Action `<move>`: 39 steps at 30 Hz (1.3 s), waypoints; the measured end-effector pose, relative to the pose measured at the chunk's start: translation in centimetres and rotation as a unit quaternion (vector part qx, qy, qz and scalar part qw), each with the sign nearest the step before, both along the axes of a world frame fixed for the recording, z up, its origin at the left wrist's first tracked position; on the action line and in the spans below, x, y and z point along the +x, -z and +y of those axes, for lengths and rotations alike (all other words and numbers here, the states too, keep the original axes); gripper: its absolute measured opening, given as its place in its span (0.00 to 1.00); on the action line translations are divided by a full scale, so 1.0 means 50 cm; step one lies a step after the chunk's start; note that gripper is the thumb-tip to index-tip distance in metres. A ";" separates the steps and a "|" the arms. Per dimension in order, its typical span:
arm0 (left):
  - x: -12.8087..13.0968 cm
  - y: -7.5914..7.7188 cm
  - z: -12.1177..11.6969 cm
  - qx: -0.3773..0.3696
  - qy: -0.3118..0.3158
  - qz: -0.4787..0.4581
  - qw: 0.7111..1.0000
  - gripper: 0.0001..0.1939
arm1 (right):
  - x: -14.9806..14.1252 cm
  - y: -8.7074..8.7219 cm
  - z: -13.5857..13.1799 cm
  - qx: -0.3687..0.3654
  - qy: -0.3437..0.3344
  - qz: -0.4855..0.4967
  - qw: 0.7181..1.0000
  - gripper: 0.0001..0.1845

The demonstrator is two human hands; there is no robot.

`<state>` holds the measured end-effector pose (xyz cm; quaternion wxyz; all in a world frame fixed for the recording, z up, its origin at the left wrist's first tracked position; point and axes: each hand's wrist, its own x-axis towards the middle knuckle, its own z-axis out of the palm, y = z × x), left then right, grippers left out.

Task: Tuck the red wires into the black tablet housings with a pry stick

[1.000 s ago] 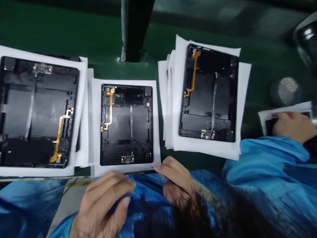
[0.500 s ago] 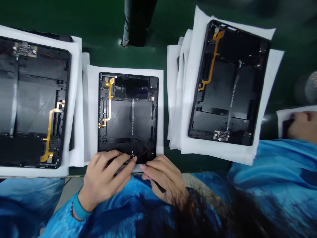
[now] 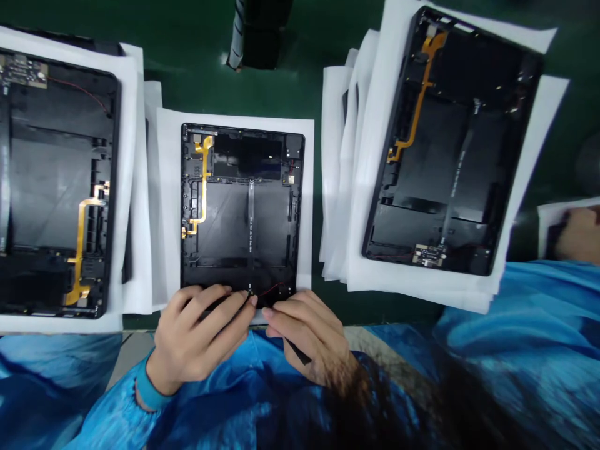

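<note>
A black tablet back housing [image 3: 225,225] lies in front of me, with a gold flex cable [image 3: 205,181] on its left and a dark ribbon cable [image 3: 252,219] down its middle. My left hand [image 3: 201,334] rests over the near edge of the housing. Its thumb and fingertips come together by the lower end of the ribbon cable; what sits between them is hidden. My right hand [image 3: 312,334] is closed at the near right corner, close to a thin red wire [image 3: 272,289]. A flat, thin black tool [image 3: 298,351] sticks out from under its fingers.
White foam sheets [image 3: 321,206] lie under and between the housings. Another open housing [image 3: 450,156] tops a stack on the right, and one more [image 3: 51,156] lies on the left. A dark post [image 3: 262,37] stands at the back. At far right is another person's hand [image 3: 581,234].
The view has shifted a little, so the side stacks sit further out and higher. Both my hands hold nearly the same positions at the housing's near edge.
</note>
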<state>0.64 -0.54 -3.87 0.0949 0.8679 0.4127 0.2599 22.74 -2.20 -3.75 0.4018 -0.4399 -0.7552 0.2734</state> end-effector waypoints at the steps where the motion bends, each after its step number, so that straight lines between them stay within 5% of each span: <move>1: 0.000 0.000 0.000 0.002 0.001 -0.002 1.000 0.09 | 0.000 0.001 0.000 0.001 0.000 -0.001 1.000 0.23; 30: 0.002 0.002 -0.002 -0.007 -0.001 0.000 1.000 0.10 | 0.000 0.006 0.000 -0.037 0.009 0.031 0.999 0.26; 39: 0.001 -0.004 0.000 -0.010 0.002 0.010 1.000 0.11 | -0.004 -0.016 0.011 -0.070 0.020 -0.004 0.997 0.13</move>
